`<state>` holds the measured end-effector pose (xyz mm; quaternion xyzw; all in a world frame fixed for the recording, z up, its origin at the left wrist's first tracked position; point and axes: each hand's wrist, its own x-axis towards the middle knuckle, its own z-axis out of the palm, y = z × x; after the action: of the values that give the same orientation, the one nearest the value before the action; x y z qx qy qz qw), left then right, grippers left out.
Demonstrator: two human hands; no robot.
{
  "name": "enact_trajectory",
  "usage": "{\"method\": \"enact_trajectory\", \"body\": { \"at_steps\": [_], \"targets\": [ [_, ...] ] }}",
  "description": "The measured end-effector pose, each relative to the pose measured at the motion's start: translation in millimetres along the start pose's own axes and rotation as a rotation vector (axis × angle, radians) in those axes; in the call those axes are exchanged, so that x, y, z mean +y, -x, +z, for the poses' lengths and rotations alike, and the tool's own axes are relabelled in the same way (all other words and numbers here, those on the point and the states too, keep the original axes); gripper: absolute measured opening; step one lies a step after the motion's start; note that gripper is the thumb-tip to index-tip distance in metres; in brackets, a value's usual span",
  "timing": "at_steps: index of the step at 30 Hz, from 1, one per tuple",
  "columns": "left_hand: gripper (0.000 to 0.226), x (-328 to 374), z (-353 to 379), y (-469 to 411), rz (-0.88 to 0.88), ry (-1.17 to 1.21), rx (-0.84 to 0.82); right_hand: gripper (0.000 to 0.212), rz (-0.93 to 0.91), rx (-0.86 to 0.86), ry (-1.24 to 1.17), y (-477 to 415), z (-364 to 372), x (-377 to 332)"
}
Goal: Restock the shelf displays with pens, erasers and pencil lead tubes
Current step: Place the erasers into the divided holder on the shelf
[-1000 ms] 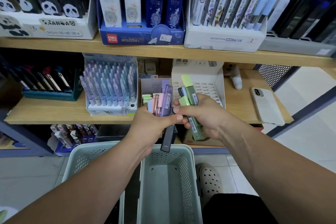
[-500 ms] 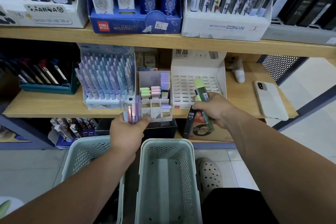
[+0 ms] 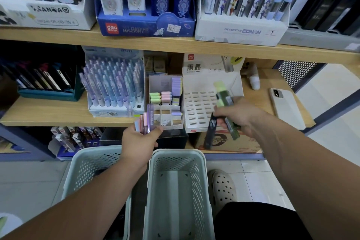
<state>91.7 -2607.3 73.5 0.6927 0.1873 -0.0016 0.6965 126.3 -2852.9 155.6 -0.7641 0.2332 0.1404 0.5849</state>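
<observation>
The light wooden middle shelf carries the displays, and below it on the floor stand two pale green perforated plastic baskets, side by side. On the shelf, the white cardboard display with rows of small slots sits just beside the small white divided cardboard tray, whose back compartments hold green, pink and purple pieces. A second ago both hands met in front of these boxes over one mixed bundle. Now they have drawn apart, each with its own share. The left hand grips the pink and purple lead tubes upright, just in front of the divided tray's left front corner. The right hand is closed round the green lead tubes and a black lead tube that hangs down below the fingers. It holds them above the right part of the slotted display. The split suggests that sorting by colour is finished and placing comes next. The pastel tubes probably go to the divided tray and the others to the slotted display. None of the held tubes sits in a compartment or slot yet.
</observation>
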Motion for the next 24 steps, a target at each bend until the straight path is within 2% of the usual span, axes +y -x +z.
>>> {"method": "enact_trajectory", "body": {
  "at_steps": [2, 5, 7, 11, 14, 19, 24],
  "targets": [
    [0.015, 1.3, 1.2, 0.7, -0.002, 0.025, 0.005, 0.013, -0.214, 0.144, -0.152, -1.1, 1.2, -10.4],
    [0.017, 4.9, 3.6, 0.8, 0.006, 0.062, 0.001, 0.015, -0.442, 0.289, -0.123, -6.2, 6.4, -22.5],
    [0.016, 5.4, 4.8, -0.8, 0.017, 0.082, 0.004, 0.016, -0.527, 0.316, 0.008, -13.6, 12.5, -25.1],
    [0.019, 2.2, 5.2, -2.3, 0.016, 0.117, 0.003, 0.014, -0.661, 0.302, 0.454, -27.0, 18.9, -23.8],
    [0.02, 0.1, 3.0, -4.2, -0.006, 0.126, 0.003, 0.016, -0.79, 0.299, 0.604, -31.3, 20.2, -27.7],
    [0.028, -0.1, -4.7, -11.6, -0.042, 0.119, 0.047, 0.017, -0.763, 0.27, 0.528, -45.5, 22.8, -37.0],
    [0.024, 2.5, -6.8, -12.0, -0.057, 0.137, 0.057, 0.017, -0.745, 0.195, 0.542, -52.1, 23.9, -43.3]
  ]
}}
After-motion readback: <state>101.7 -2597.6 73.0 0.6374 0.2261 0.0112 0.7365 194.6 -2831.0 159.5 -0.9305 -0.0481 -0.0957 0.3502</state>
